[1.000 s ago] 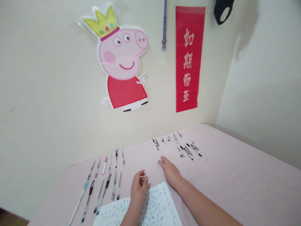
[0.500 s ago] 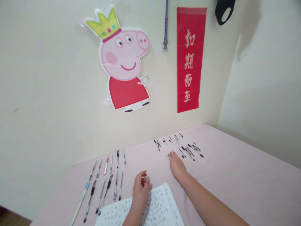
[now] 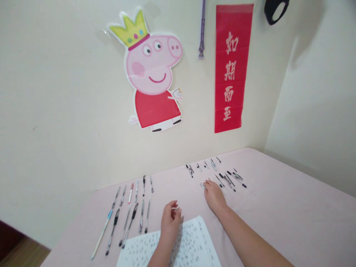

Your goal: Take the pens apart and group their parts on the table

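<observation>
My right hand (image 3: 215, 196) rests low on the pink cloth with its fingers closed on a small clear pen part (image 3: 203, 185), whose tip shows at the fingertips. Just beyond it, several black and clear pen parts (image 3: 228, 181) lie spread out. My left hand (image 3: 170, 220) hovers at the top of a handwritten sheet (image 3: 139, 248), its fingers curled in. Something small and whitish shows between thumb and fingers there, too unclear to name. Left of it, several pens lie in two rows, among them a black-gripped pen (image 3: 130, 224) and a blue-capped one (image 3: 102, 233).
Pink cloth (image 3: 267, 207) covers the surface, which meets the wall at the back. More small black pen parts (image 3: 190, 170) lie near the wall. A cartoon pig cutout (image 3: 158, 107), a red banner (image 3: 232, 74) and a purple strip (image 3: 202, 29) hang on the wall.
The whole view has shifted, so things appear a little further right. My right hand has barely moved, and the small clear part shows more at its fingertips. My left hand keeps its curl.
</observation>
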Motion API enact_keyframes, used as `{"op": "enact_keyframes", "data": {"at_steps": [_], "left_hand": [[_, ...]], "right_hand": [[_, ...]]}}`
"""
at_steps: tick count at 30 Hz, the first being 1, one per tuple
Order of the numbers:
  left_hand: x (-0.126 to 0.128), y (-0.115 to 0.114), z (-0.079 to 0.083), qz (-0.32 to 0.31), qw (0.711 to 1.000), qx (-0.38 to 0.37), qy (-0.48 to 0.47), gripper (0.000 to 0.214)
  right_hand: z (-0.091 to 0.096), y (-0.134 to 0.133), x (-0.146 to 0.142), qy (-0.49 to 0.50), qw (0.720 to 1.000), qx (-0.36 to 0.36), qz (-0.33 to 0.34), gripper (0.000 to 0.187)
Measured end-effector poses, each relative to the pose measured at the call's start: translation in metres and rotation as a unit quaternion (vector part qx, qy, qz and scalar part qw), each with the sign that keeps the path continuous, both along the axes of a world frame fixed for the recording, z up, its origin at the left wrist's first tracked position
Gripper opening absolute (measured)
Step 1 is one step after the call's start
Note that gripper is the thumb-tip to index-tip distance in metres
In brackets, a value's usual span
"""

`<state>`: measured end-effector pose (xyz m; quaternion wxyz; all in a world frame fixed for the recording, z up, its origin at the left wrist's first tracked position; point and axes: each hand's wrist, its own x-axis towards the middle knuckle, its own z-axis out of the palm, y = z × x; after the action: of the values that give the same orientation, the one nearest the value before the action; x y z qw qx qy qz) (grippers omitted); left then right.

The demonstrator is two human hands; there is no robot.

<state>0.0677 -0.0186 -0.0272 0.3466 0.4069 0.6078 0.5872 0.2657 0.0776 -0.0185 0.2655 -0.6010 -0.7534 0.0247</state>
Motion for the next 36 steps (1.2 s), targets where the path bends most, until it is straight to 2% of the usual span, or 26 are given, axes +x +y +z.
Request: {"op": "enact_keyframes", "data": {"at_steps": [3,7,12,20,36], "left_hand": [[0.000,0.000,-0.001,-0.039,0.999,0.013,-0.005,0.039],[-0.002,0.000,-0.004,-0.039,0.999,0.010,-0.016,0.040],[-0.004,0.003,-0.009,-0.046,0.999,0.020,-0.003,0.039],[-0.005,0.004,-0.012,-0.048,0.999,0.020,0.003,0.039],[-0.004,0.003,-0.010,-0.049,0.998,0.020,-0.019,0.040]], "right_hand": [[0.003,-0.003,0.003,0.014,0.999,0.027,0.017,0.031],[0.006,-0.006,0.009,0.031,0.999,0.043,0.011,0.034],[0.007,-0.006,0.015,0.032,0.999,0.024,-0.019,0.041],[0.008,-0.006,0.016,0.024,1.000,-0.001,-0.016,0.043],[0.010,-0.007,0.018,0.018,1.000,0.002,-0.014,0.037]]}}
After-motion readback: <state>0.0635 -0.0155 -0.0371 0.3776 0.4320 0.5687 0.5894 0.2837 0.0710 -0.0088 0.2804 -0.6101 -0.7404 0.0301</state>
